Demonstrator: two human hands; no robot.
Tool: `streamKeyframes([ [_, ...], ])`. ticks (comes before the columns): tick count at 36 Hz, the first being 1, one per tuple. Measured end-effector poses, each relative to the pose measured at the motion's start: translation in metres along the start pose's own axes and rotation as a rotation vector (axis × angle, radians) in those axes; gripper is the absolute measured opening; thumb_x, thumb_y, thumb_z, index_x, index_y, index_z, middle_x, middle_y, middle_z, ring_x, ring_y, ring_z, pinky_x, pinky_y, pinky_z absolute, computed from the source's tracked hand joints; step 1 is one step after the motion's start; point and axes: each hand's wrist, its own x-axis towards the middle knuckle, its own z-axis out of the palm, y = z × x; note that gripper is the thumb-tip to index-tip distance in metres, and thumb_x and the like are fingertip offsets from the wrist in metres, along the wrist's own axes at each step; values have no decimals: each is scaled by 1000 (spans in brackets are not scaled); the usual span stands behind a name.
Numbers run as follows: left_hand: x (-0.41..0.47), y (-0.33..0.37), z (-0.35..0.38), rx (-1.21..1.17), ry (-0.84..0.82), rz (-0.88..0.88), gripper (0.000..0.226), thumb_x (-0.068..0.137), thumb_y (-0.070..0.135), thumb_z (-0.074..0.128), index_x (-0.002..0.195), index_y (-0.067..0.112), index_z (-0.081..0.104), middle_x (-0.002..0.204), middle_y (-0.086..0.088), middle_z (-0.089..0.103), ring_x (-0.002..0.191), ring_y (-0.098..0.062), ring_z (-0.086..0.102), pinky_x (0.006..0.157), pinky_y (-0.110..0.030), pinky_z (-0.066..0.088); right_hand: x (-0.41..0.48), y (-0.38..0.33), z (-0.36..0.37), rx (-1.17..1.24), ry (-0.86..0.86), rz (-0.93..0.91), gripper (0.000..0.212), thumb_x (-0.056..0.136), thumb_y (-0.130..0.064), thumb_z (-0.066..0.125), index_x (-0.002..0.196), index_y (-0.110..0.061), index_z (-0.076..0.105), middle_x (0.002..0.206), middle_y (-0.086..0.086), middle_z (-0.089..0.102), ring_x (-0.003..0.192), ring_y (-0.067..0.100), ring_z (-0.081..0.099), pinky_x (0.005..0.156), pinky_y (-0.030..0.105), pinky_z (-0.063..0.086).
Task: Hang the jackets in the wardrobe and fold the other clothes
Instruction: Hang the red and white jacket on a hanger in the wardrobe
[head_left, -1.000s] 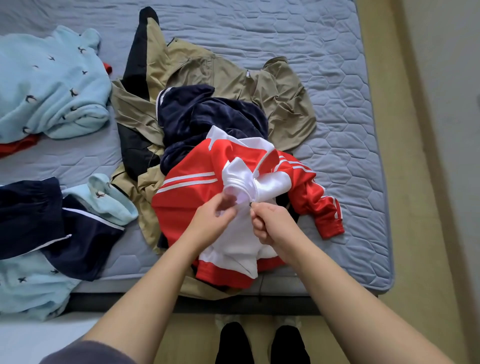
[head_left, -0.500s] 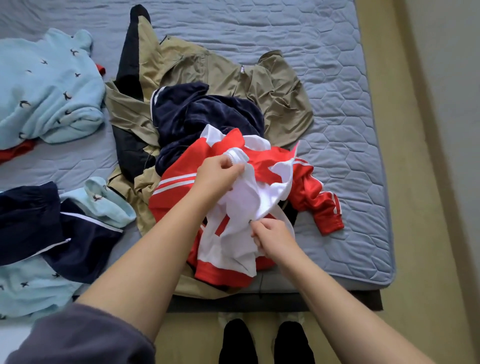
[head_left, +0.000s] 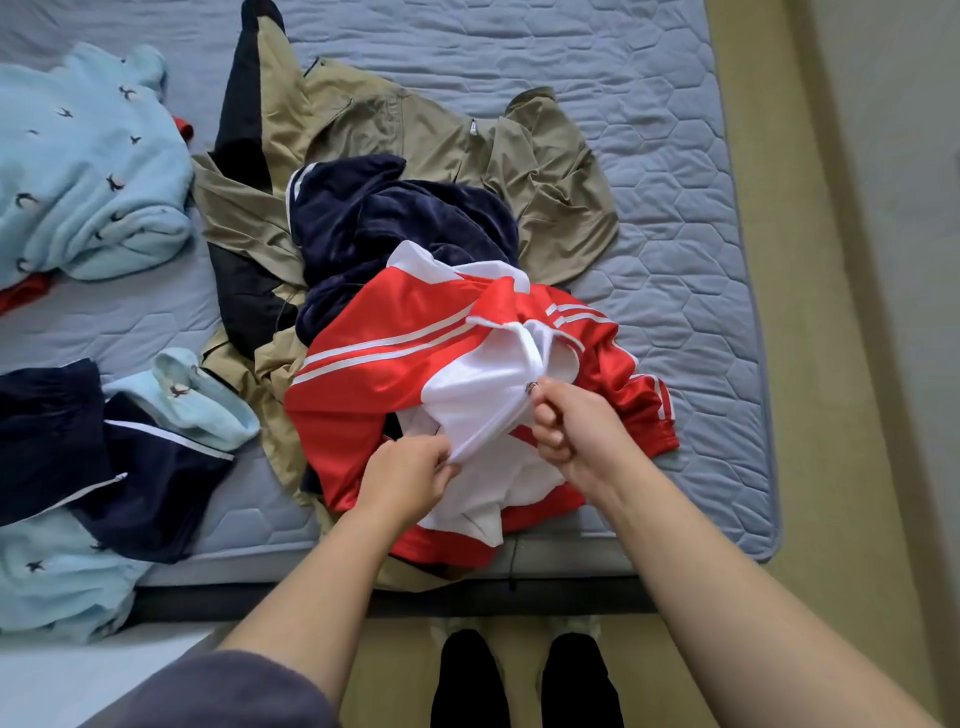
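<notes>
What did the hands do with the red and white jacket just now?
The left hand came down the white edge of the red and white jacket toward the person and pinches it lower. The right hand rose slightly, still gripping the white fabric. The other clothes on the bed stayed put.

Bright, even, diffuse light; no hard shadows, source not tellable. Soft sheen on folds of red-and-white jacket (head_left: 363, 395). Dark shadow band below near edge of mattress (head_left: 675, 182). Wide-angle bowing at frame edges, bottom corners stretched. Slightly soft overall, mild compression smear.
</notes>
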Motion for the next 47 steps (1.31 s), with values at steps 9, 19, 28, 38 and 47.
streamKeyframes([
  [9,9,-4,-9,-4,-370,-171,17,84,26,59,72,17,50,75,0,58,74,-22,57,59,-30,40,-8,4,-9,-139,-69,-42,27,97,-18,46,71,-15,50,52,-4,41,39,6,28,34,15,20],
  [19,74,80,-94,-937,-383,-557,42,87,56,56,90,15,60,71,2,57,61,-14,54,62,-26,45,-14,19,-7,-384,-85,-65,34,99,-21,46,65,-15,50,49,-2,41,40,9,31,41,19,22],
  [28,79,94,-85,-1515,75,-674,10,86,1,61,94,2,66,77,-7,63,63,-15,61,57,-21,56,-15,48,-14,-527,-74,36,34,98,-18,44,65,-13,49,52,0,44,38,6,37,37,14,30],
  [38,30,52,-78,-1829,13,-696,16,84,0,43,94,2,56,85,-7,56,65,-15,56,54,-24,55,40,11,-22,-298,342,167,66,70,-65,61,108,-13,54,92,3,54,70,16,52,50,24,35],
  [47,-8,27,-83,-1800,236,-768,10,90,17,58,82,11,60,68,-3,66,62,-15,64,56,-24,53,48,-6,-4,94,389,188,27,85,2,59,112,-2,58,73,9,56,57,17,53,36,21,44],
])
